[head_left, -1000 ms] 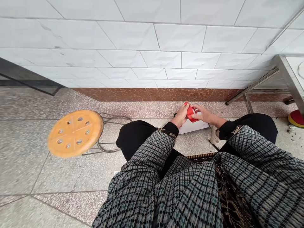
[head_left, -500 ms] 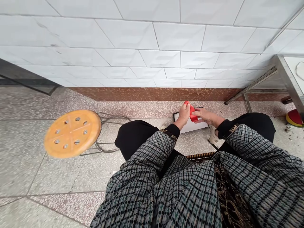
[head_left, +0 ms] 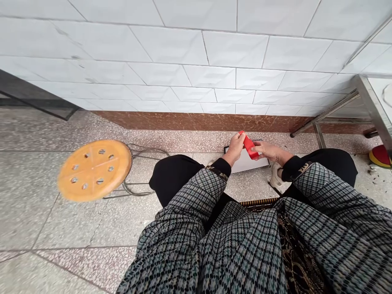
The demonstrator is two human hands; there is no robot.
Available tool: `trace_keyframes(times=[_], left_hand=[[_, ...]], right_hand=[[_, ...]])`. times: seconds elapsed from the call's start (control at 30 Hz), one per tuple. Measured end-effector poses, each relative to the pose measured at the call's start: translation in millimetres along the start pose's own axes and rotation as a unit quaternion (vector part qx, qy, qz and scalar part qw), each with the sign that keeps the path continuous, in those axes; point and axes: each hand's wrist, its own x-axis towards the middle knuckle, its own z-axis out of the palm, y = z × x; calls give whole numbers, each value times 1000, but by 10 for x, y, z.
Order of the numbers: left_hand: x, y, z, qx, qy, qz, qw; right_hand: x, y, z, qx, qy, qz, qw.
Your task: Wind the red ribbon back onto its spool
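Observation:
A glossy red ribbon stretches slantwise between my two hands in front of me. My left hand pinches its upper end, fingers closed on the strip. Lower down, my right hand grips the other end between thumb and fingers. The ribbon looks folded or layered near the right hand; the fingers hide part of it. Below both hands lies a white board with a dark edge on the floor, between my feet.
To the left stands an orange round stool with wire legs. A metal-framed table is at the right, with a red and yellow ball under it. The white tiled wall rises ahead. My right shoe is beside the board.
The ribbon's visible stretch between my hands has become longer and straighter. My right hand has shifted slightly right and down, and my left hand has moved a little left. The view has shifted slightly.

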Motion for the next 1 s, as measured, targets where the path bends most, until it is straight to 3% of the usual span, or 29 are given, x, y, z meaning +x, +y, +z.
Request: trace_keyframes(times=[0.1, 0.4, 0.63, 0.77, 1.0], left_hand=[[3, 71, -19, -35, -7, -44, 998], [24, 120, -72, -75, 2, -74, 994], [3, 112, -66, -89, 13, -101, 991], [0, 89, -71, -97, -6, -143, 985], [-17, 103, -74, -161, -28, -218, 962]], right_hand=[[4, -7, 7, -6, -22, -19, 1000], [-32, -31, -3, -40, -67, -58, 995], [73, 50, -44, -107, -33, -140, 984], [139, 126, -70, -235, 37, -189, 953], [221, 271, -138, -393, 52, -313, 863]])
